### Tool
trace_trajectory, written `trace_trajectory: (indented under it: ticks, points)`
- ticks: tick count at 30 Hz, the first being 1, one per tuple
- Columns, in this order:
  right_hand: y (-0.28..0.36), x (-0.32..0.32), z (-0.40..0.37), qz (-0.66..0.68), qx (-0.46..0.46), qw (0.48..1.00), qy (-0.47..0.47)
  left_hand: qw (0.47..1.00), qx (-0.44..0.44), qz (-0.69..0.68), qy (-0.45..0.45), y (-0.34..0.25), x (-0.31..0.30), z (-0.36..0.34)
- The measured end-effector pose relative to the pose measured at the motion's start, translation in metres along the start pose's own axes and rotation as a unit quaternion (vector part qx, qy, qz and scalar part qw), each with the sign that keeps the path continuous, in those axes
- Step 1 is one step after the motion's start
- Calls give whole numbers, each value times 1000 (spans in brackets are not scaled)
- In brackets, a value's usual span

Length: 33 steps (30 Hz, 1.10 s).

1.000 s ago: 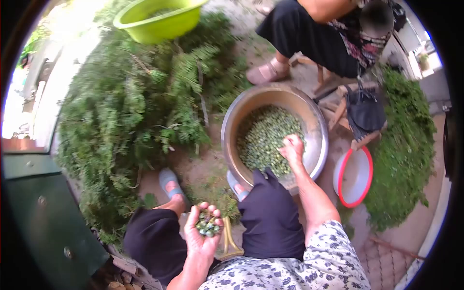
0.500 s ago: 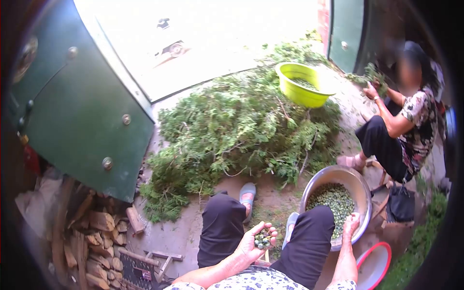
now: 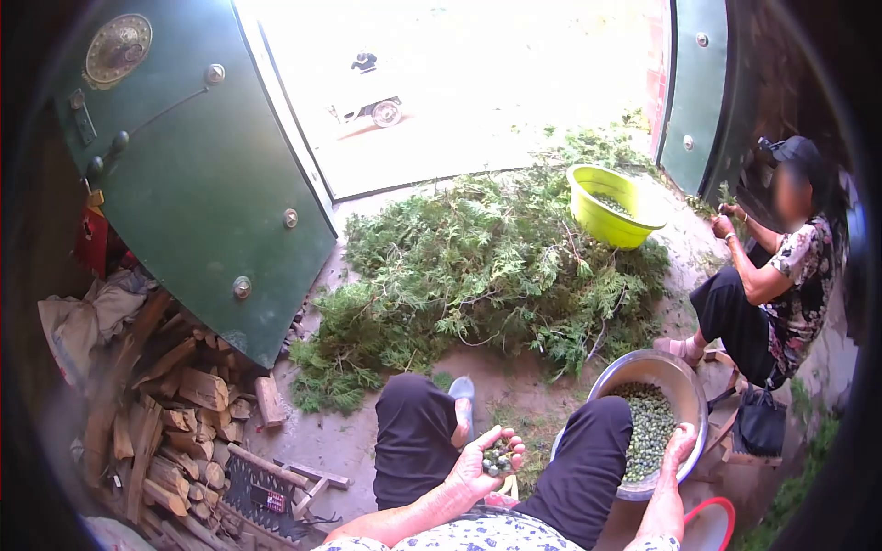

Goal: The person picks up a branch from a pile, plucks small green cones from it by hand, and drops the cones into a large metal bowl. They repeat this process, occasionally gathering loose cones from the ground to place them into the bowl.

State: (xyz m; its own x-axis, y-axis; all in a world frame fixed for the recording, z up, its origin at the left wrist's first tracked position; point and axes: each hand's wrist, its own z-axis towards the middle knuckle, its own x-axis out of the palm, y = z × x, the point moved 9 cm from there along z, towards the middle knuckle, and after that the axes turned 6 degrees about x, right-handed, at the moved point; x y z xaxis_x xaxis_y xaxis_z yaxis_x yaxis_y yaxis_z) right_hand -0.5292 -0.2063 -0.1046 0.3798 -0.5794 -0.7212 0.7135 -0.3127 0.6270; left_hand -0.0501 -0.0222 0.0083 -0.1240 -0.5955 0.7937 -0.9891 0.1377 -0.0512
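Note:
Small round green cones (image 3: 498, 456), which look like cypress cones, lie in the palm of my left hand (image 3: 478, 466), its fingers curled around them over my lap. My right hand (image 3: 680, 443) is at the right side of a metal basin (image 3: 602, 375), close to its inner wall, with fingers closed. Whatever it may hold is hidden. A heap of the same kind of cones (image 3: 646, 422) covers the basin's bottom. My right knee overlaps the basin's left part. Leafy evergreen branches (image 3: 487, 266) are piled on the floor ahead.
A yellow-green tub (image 3: 611, 220) with cones stands on the branches' far side. At right a seated person (image 3: 781, 266) handles a sprig. Stacked firewood (image 3: 184, 450) and a small stool (image 3: 285, 487) are at left. A red-rimmed bowl (image 3: 707, 523) lies near my right forearm; a green door (image 3: 202, 184) stands ajar.
My view has shifted, so the scene sits lower and further right. The other person's sprig looks smaller and their hands have moved closer together. My hands stay in nearly the same places.

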Motion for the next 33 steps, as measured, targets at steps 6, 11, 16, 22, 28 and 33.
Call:
trace_trajectory:
  ticks: [6, 11, 16, 22, 28, 33]
  points:
    - [-2, -12, 15, 135, -22, 988, -68, 1000, 4, 0, 14, -1, -4, 3]
    - [121, -33, -13, 380, 162, 906, 95, 1000, 4, 1, -27, -8, -14, 14]
    - [287, -62, -95, 370, -54, 906, 197, 1000, 7, -10, -12, -15, -5, 20]
    - [357, -18, -218, 300, -131, 821, 468, 998, -19, 53, 5, -12, -6, 20]
    - [369, 12, -303, 347, 167, 556, 737, 987, -95, 122, 32, 5, -16, 21]
    - [365, 13, -311, 322, 143, 494, 795, 970, -143, 180, 81, 10, -20, 19]
